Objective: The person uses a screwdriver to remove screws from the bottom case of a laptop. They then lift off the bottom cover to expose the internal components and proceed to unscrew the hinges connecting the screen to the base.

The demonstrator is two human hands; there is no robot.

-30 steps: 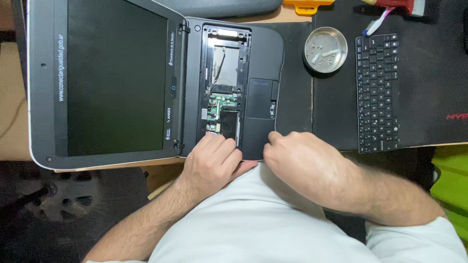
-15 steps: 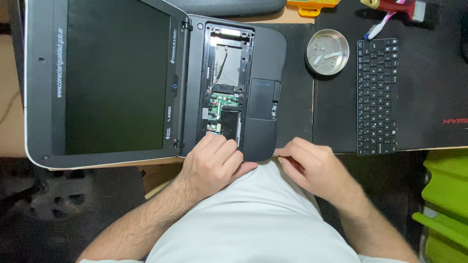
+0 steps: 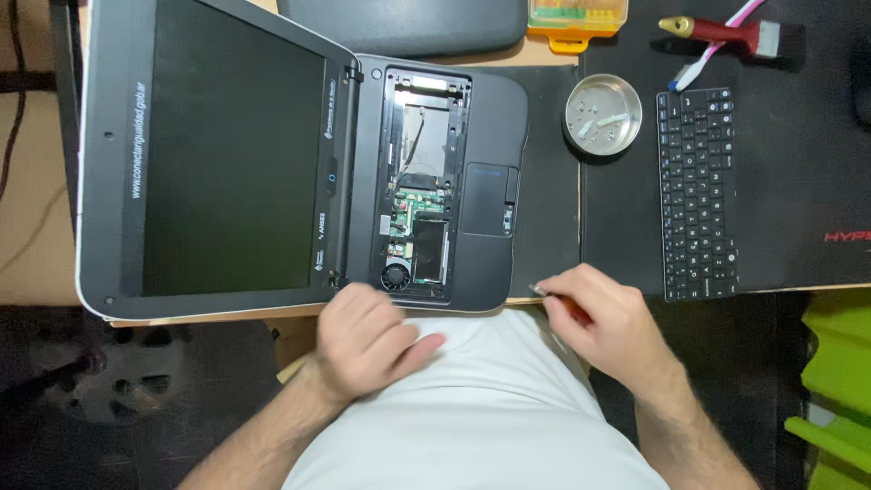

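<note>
Opened black-and-grey small laptop (image 3: 299, 163) with keyboard removed and circuit board exposed lies on the desk, screen flat to the left; left hand (image 3: 363, 340) sits loosely curled, holding nothing, just off the laptop's near edge. Right hand (image 3: 608, 327) is clamped around a thin red-handled metal-tipped tool (image 3: 558, 301) (probably a screwdriver), just right of the laptop's near corner. Right of the laptop: round metal dish (image 3: 602, 113) with small parts, then the detached black keyboard (image 3: 697, 192).

Counter (image 3: 36, 227): we see tan wood.
Black mat (image 3: 798, 181): right of the opened laptop (image 3: 299, 163).
Orange case (image 3: 577, 18): beyond the laptop.
</note>
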